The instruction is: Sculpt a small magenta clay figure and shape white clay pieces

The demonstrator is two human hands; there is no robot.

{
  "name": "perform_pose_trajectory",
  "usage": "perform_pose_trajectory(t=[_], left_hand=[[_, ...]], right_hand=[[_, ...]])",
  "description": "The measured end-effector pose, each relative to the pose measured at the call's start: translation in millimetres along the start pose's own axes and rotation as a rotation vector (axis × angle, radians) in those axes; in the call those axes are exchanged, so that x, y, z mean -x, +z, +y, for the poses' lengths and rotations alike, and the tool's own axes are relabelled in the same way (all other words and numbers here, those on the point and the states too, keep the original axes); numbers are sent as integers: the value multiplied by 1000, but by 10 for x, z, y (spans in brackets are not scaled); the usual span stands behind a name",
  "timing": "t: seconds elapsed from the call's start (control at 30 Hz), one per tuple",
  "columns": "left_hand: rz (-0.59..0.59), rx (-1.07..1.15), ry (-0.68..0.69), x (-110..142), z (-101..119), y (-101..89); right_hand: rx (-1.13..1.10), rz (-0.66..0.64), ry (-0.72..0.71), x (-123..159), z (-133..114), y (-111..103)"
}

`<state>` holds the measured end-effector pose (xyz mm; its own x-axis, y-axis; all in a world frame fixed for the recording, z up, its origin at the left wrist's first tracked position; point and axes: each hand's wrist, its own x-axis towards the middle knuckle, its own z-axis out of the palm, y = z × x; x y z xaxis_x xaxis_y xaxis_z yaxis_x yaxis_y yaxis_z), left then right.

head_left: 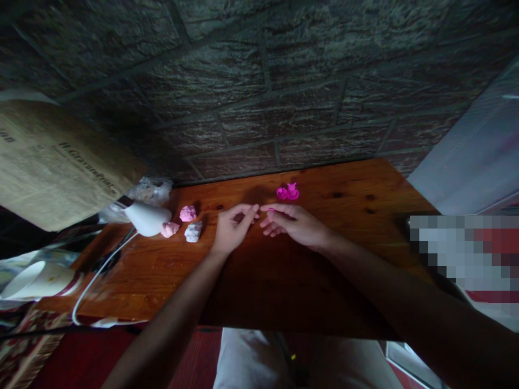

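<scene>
Over the middle of the wooden table, my left hand (236,226) has its thumb and index fingertips pressed together; whether anything is between them is too small to tell. Facing it, almost fingertip to fingertip, my right hand (298,222) is closed around a small magenta piece (271,209), of which only a bit shows by the thumb. Just beyond the right hand lies a bright magenta shape (291,192) with small ear-like points and rounded parts. Left of my hands sit a pink lump (188,213), a paler pink lump (170,229) and a whitish lump (193,232), all crumpled like soft clay.
A white lamp-like object (150,218) with a white cable (96,277) lies at the left, by a crumpled clear plastic bag (151,190). A printed paper shade (60,162) hangs above it. A paper cup (40,281) lies left. A stone-patterned wall (243,124) bounds the table's back.
</scene>
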<state>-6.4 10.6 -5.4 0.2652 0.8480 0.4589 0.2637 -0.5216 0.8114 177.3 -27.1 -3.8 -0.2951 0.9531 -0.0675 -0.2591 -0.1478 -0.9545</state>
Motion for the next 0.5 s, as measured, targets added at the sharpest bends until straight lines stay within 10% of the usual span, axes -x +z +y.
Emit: perform_pose_trajectory(t=[0.5], left_hand=[[-8, -25, -12, -3, 5, -4]], right_hand=[[-66, 6, -6, 8, -28, -8]])
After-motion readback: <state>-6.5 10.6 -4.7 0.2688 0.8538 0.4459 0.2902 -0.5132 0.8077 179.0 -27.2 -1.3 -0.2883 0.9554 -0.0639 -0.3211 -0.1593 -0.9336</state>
